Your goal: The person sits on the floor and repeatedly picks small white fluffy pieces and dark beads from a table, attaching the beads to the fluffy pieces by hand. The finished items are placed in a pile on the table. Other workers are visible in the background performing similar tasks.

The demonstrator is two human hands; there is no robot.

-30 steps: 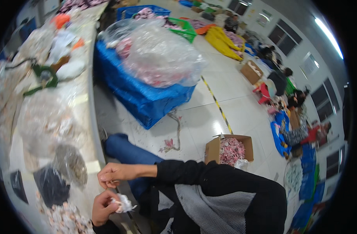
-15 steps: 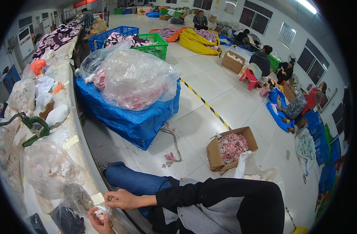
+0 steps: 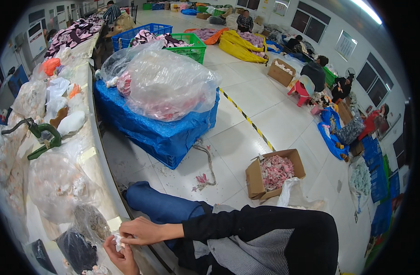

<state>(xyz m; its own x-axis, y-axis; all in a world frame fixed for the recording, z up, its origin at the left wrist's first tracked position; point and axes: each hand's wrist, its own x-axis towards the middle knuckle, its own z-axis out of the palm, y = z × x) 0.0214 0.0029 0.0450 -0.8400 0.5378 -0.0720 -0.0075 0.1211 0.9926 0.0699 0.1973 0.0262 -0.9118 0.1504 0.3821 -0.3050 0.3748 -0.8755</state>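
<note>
My right hand [image 3: 143, 230] reaches out of a black sleeve to the table's edge [image 3: 100, 156] at the lower left. Just below it is my left hand [image 3: 120, 257], partly cut off by the frame. Both hands pinch a small white piece of material [image 3: 116, 239] between their fingertips. Beside them on the table lie a dark bag [image 3: 77, 250] and a clear bag of pale scraps [image 3: 58, 185]. My leg in blue jeans [image 3: 157, 206] stretches under the table edge.
Along the table are more filled clear bags and a green tool [image 3: 44, 140]. A blue tarp-wrapped bin [image 3: 159, 130] holds a big clear bag. An open cardboard box of pink scraps [image 3: 276, 172] sits on the floor. Other people sit among bins at the far right.
The view has swung up toward the room. My hands have stayed together at the table edge on the white piece, now lower in the picture.
</note>
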